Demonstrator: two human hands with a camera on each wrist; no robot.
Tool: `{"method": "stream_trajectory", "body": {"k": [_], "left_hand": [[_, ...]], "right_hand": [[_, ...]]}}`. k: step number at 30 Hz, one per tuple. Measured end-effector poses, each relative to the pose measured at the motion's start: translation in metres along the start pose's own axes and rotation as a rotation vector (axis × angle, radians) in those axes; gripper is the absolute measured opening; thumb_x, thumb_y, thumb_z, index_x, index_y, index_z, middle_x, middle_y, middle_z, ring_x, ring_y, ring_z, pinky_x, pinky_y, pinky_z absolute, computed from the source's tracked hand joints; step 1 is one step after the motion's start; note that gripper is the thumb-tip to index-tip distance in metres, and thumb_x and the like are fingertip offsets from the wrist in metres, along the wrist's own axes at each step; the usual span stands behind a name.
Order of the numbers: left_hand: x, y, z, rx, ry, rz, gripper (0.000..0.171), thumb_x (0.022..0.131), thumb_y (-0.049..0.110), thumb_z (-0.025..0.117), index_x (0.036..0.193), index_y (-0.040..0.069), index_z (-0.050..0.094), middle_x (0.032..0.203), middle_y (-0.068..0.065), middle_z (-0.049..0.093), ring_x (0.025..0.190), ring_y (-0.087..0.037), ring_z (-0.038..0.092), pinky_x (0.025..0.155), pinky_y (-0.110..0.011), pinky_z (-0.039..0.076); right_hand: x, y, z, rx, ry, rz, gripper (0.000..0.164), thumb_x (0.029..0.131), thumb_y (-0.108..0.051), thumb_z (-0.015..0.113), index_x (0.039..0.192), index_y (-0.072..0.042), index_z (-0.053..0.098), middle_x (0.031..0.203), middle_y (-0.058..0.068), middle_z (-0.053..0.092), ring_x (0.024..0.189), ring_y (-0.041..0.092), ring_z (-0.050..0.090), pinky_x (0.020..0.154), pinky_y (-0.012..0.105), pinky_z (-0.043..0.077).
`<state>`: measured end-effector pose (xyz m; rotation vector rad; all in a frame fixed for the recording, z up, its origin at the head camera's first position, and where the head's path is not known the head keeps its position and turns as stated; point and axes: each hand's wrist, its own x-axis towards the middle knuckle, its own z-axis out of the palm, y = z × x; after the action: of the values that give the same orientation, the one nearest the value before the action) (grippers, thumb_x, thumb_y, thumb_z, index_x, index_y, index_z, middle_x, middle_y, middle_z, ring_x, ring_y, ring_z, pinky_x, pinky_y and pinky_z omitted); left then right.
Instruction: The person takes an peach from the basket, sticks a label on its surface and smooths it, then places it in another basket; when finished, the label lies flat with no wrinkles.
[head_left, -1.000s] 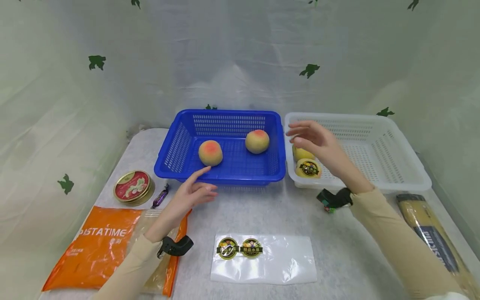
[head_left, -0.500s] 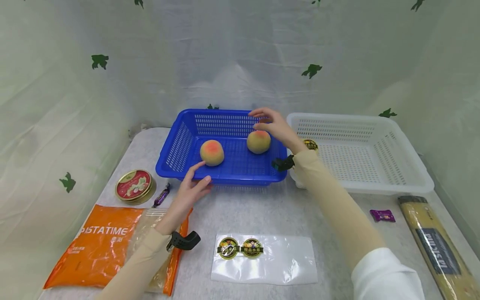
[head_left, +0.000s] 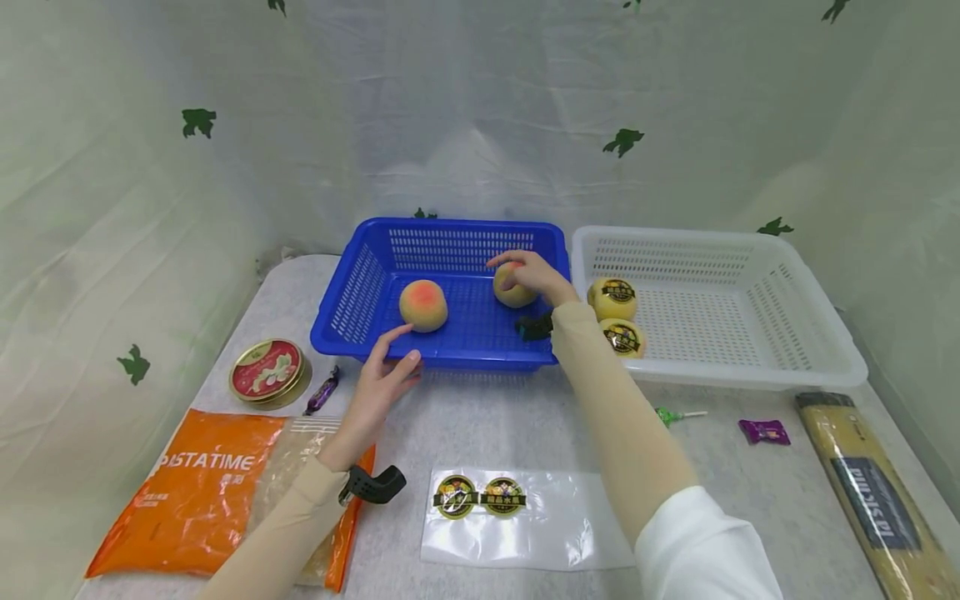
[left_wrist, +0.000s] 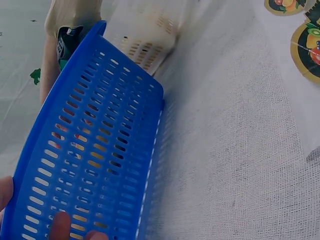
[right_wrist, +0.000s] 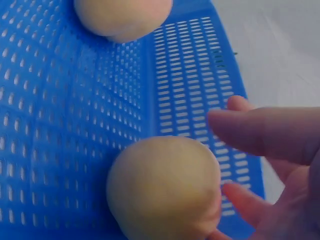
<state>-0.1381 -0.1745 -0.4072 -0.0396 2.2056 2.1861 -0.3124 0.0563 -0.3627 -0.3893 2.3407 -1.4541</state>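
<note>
The blue basket [head_left: 480, 354] holds two yellow peaches with red tops, a left peach [head_left: 423, 307] and a right peach [head_left: 510, 293]. My right hand [head_left: 538, 277] is over the right peach and partly covers it. In the right wrist view, thumb and fingers are spread apart beside that same peach [right_wrist: 162, 190], fingertips right at its side. My left hand [head_left: 377, 392] is at the front rim of the blue basket, index finger reaching over the edge. The left wrist view has its fingertips [left_wrist: 61, 227] against the outside of the slotted wall, peaches mostly hidden behind.
A white basket [head_left: 750, 373] stands to the right with two stickered yellow fruits [head_left: 618, 298]. In front lies a sticker sheet [head_left: 555, 517]. Around are an orange bag [head_left: 202, 475], a red round tin [head_left: 264, 372], wrapped candies [head_left: 765, 431], a lollipop [head_left: 667, 415] and a pasta pack [head_left: 873, 492].
My right hand has moved left from over the white basket and come down to the right peach, uncovering the stickered fruits. The left hand has stayed at the blue basket's rim, shifting only slightly.
</note>
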Motion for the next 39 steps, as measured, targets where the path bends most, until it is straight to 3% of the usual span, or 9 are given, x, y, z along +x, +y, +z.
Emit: {"method": "stream_trajectory", "body": {"k": [3,5,10,14,17,19,25,31,39], "left_hand": [[0.0,0.0,0.001,0.002,0.0,0.003,0.049,0.092,0.026,0.052,0.137,0.016,0.034,0.115,-0.024,0.045,0.108,-0.039,0.045,0.092,-0.043,0.04],[0.001,0.0,0.002,0.0,0.004,0.004,0.049,0.092,0.025,0.051,0.137,0.016,0.033,0.115,-0.025,0.045,0.107,-0.038,0.045,0.091,-0.043,0.04],[0.0,0.0,0.002,0.003,0.017,0.007,0.047,0.093,0.024,0.051,0.136,0.017,0.034,0.114,-0.027,0.044,0.103,-0.032,0.049,0.091,-0.043,0.041],[-0.001,0.0,0.002,0.0,0.017,0.008,0.047,0.093,0.024,0.05,0.136,0.017,0.034,0.115,-0.028,0.043,0.102,-0.029,0.05,0.091,-0.043,0.041],[-0.001,0.0,0.002,0.004,0.018,0.009,0.047,0.093,0.024,0.05,0.136,0.017,0.034,0.115,-0.027,0.043,0.102,-0.028,0.05,0.091,-0.043,0.041],[-0.001,0.0,0.002,0.009,0.019,0.011,0.047,0.093,0.024,0.05,0.137,0.016,0.034,0.115,-0.026,0.044,0.102,-0.029,0.049,0.091,-0.043,0.041],[-0.001,0.0,0.003,0.014,0.021,0.015,0.048,0.092,0.026,0.051,0.136,0.016,0.034,0.114,-0.024,0.045,0.107,-0.037,0.045,0.091,-0.043,0.041],[0.0,-0.002,0.003,0.021,0.026,0.019,0.047,0.092,0.027,0.051,0.135,0.015,0.035,0.114,-0.022,0.044,0.107,-0.038,0.044,0.091,-0.044,0.041],[0.0,-0.002,0.003,0.013,0.02,0.021,0.047,0.092,0.027,0.051,0.134,0.016,0.035,0.113,-0.023,0.044,0.107,-0.038,0.045,0.091,-0.044,0.04]], "right_hand": [[0.001,-0.001,0.002,-0.129,-0.021,0.009,0.047,0.073,0.006,0.054,0.118,-0.004,0.058,0.133,0.006,0.045,0.127,0.02,0.028,0.105,0.049,0.002],[0.002,-0.001,0.003,-0.184,-0.065,0.019,0.049,0.073,0.006,0.055,0.12,-0.005,0.057,0.133,0.006,0.045,0.129,0.021,0.025,0.105,0.049,-0.001],[0.002,-0.005,0.005,-0.243,-0.224,0.103,0.058,0.074,0.004,0.057,0.129,-0.016,0.051,0.142,0.013,0.02,0.12,0.025,0.022,0.095,0.04,0.033],[0.003,-0.006,0.007,-0.336,-0.296,0.12,0.065,0.075,-0.001,0.06,0.135,-0.021,0.042,0.144,0.017,0.003,0.127,0.028,0.008,0.096,0.042,0.03],[0.002,-0.005,0.009,-0.362,-0.29,0.103,0.067,0.076,-0.001,0.061,0.136,-0.023,0.039,0.145,0.017,0.005,0.127,0.03,0.01,0.094,0.041,0.031],[0.001,-0.004,0.01,-0.329,-0.256,0.099,0.067,0.076,0.001,0.061,0.135,-0.022,0.04,0.145,0.018,0.003,0.123,0.032,0.015,0.091,0.041,0.034],[-0.003,-0.005,0.006,-0.12,-0.136,0.063,0.061,0.076,0.001,0.063,0.129,-0.02,0.039,0.128,0.015,0.032,0.103,0.031,0.039,0.079,0.046,0.046],[-0.01,-0.015,-0.012,0.118,-0.122,-0.026,0.057,0.081,-0.019,0.067,0.127,-0.024,0.034,0.117,0.013,0.042,0.088,0.03,0.054,0.074,0.045,0.049],[-0.058,-0.044,-0.03,0.225,-0.143,-0.135,0.057,0.083,-0.028,0.064,0.128,-0.023,0.029,0.122,0.016,0.041,0.095,0.031,0.055,0.082,0.045,0.046]]}}
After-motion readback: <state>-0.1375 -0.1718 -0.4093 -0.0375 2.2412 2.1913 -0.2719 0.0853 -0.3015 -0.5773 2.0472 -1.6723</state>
